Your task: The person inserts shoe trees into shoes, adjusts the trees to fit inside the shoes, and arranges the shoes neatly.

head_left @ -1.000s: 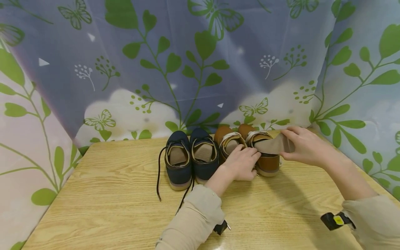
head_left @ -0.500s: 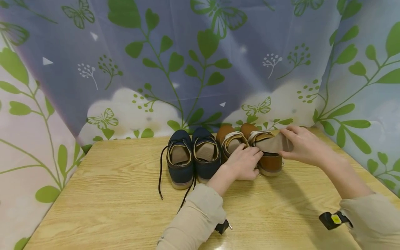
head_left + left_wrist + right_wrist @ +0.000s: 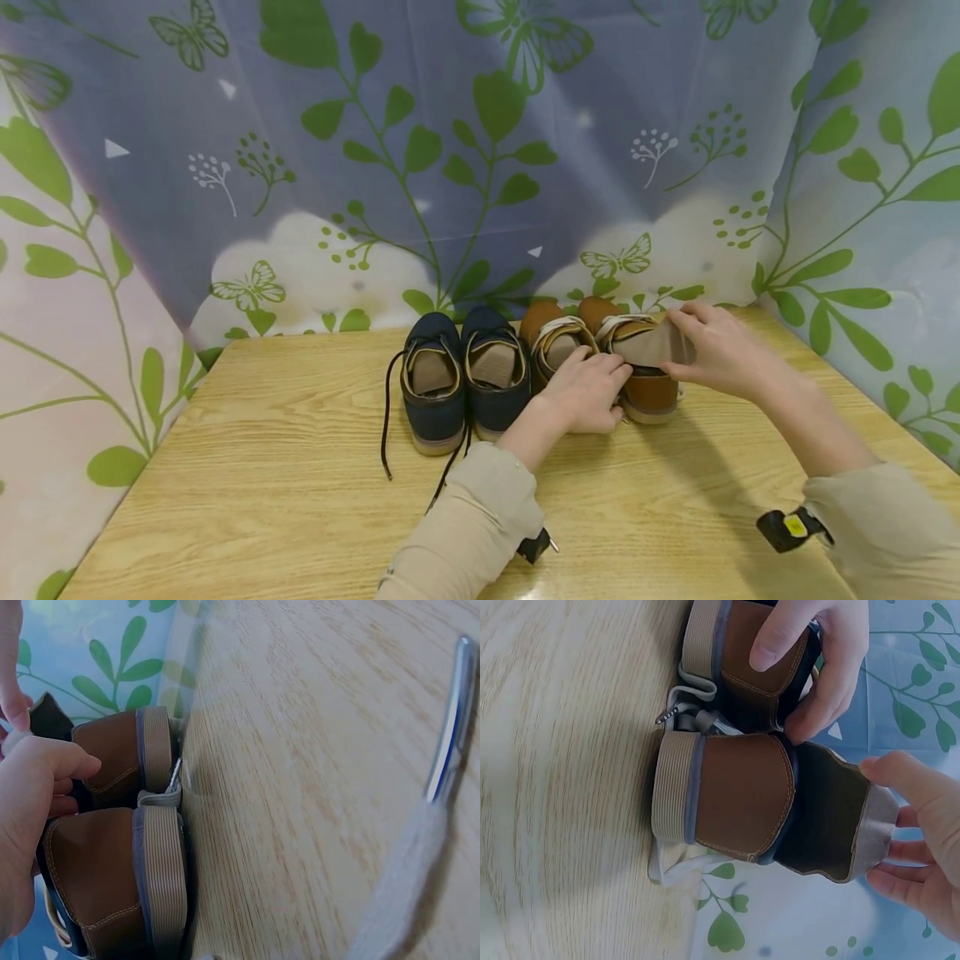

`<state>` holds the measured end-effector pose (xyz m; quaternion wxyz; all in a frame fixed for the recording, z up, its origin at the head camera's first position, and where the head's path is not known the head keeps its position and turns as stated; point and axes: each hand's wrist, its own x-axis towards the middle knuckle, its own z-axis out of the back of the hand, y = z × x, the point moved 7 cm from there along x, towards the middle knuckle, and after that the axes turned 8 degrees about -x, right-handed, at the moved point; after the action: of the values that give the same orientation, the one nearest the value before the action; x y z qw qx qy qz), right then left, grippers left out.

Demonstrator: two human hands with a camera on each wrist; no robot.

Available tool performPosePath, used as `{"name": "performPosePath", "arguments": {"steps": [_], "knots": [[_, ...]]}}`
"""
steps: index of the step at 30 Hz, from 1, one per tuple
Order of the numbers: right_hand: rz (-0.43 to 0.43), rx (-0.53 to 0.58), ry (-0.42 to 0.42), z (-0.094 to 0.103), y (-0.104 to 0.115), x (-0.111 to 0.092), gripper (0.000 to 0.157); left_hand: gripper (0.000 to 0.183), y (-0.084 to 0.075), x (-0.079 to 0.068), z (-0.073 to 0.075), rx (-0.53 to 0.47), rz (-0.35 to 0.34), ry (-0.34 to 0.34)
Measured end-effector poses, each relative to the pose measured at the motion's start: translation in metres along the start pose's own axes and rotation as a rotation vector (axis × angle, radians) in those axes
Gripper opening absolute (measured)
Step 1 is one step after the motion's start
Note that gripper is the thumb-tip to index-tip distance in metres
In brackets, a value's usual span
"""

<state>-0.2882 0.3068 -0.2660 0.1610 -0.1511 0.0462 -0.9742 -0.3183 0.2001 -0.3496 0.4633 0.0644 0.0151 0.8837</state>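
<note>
My right hand [image 3: 712, 350] pinches the end of a grey-brown folded cardboard shoe insert [image 3: 641, 346] between thumb and fingers. The insert slopes out of the right-hand brown shoe [image 3: 651, 396]; in the right wrist view its hollow side [image 3: 829, 810] faces the camera, the rest hidden inside the collar. My left hand [image 3: 585, 392] is over the gap between the two brown shoes, a fingertip on the right-hand shoe's collar and the thumb free by the heels. The left-hand brown shoe [image 3: 97, 877] also has an insert inside, partly behind my left hand.
Two navy shoes [image 3: 432, 417] stand left of the brown ones, each with an insert inside; black laces [image 3: 386, 425] trail onto the wooden table [image 3: 285, 467]. White laces [image 3: 694, 690] hang around the brown shoes. A patterned cloth [image 3: 360, 192] rises behind the table and at both sides.
My right hand has shifted slightly left with the insert, toward the shoe's opening. My left hand stays at the collar. The view has moved a little.
</note>
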Motion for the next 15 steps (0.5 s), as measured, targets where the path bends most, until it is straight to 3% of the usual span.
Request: {"name": "performPosePath", "arguments": {"steps": [15], "knots": [[-0.014, -0.027, -0.003, -0.0105, 0.0056, 0.0083, 0.068, 0.057, -0.0008, -0.0007, 0.0000, 0.009, 0.002, -0.003]]}}
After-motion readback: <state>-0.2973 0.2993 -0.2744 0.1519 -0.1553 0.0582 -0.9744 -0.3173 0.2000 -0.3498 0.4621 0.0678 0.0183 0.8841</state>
